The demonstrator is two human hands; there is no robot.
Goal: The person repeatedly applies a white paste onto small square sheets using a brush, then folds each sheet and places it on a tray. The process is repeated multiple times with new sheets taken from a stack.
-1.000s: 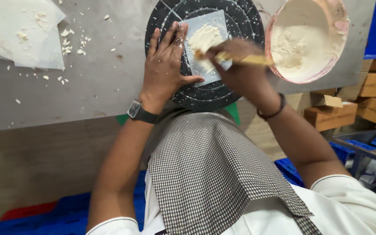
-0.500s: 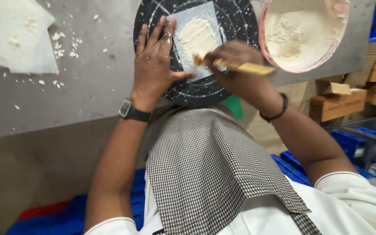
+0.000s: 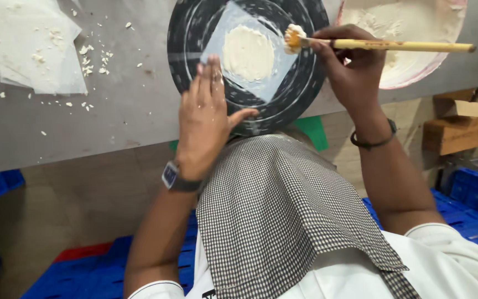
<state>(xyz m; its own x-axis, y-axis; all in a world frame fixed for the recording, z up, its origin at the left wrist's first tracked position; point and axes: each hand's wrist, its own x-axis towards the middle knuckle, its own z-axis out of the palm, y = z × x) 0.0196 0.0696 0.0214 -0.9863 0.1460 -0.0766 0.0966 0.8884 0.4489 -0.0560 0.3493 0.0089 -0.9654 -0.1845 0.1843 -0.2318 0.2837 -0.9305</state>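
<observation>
1. Seen from above, a person leans over a grey table point(image 3: 112, 122) running across the upper half of the frame.
2. At top centre lies a round black turntable point(image 3: 189, 33) with a thin square sheet point(image 3: 278, 75) on it, a pale round of paste point(image 3: 247, 52) spread in its middle.
3. The left hand point(image 3: 208, 119) lies flat, fingers extended and together, on the turntable's lower left edge, gripping nothing.
4. The right hand point(image 3: 352, 69), at upper right, has its fingers closed around a brush point(image 3: 383, 45) with a yellow handle; its paste-laden tip sits at the sheet's upper right corner.
5. A bowl point(image 3: 416, 72) of paste sits at top right, behind the brush.
6. The sheet looks light, flimsy and likely to tear or slide; it seems best pinned flat or lifted by a bare corner.
7. More sheets point(image 3: 23, 50) and crumbs lie at upper left.
</observation>
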